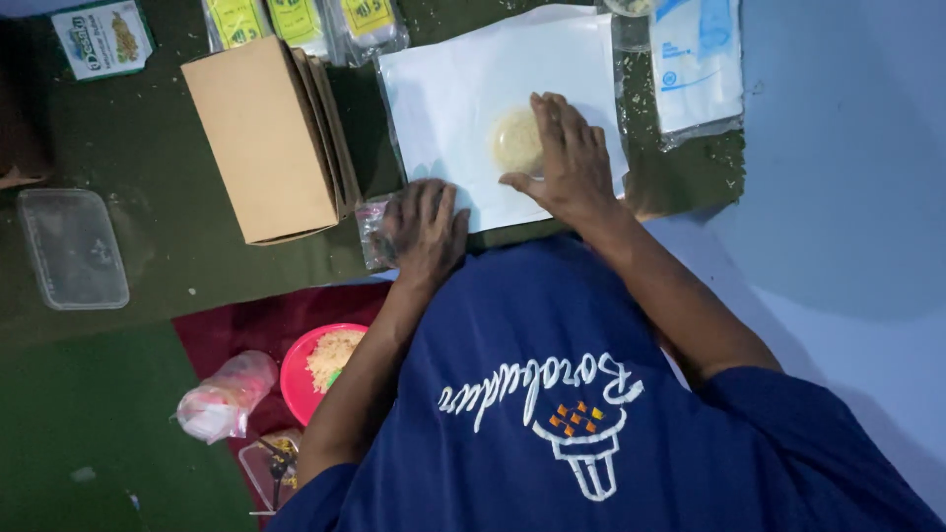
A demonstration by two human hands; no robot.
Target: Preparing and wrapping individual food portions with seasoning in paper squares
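My right hand (564,158) lies flat, fingers together, on a round, pale, flattened patty (512,140), covering its right side. The patty sits on a white sheet (463,89) spread over the green mat. My left hand (426,232) rests palm down at the sheet's near left corner, its fingers slightly bent. It partly covers a small clear plastic bag (372,234). Neither hand grips anything. My dark blue shirt fills the lower part of the view.
Flat brown cardboard boxes (264,138) lie left of the sheet. Labelled packets (296,20) line the far edge, and a white plastic package (695,64) lies at the far right. A clear plastic container (74,246), a pink bowl of pale crumbs (320,369) and a knotted plastic bag (222,399) are to my left.
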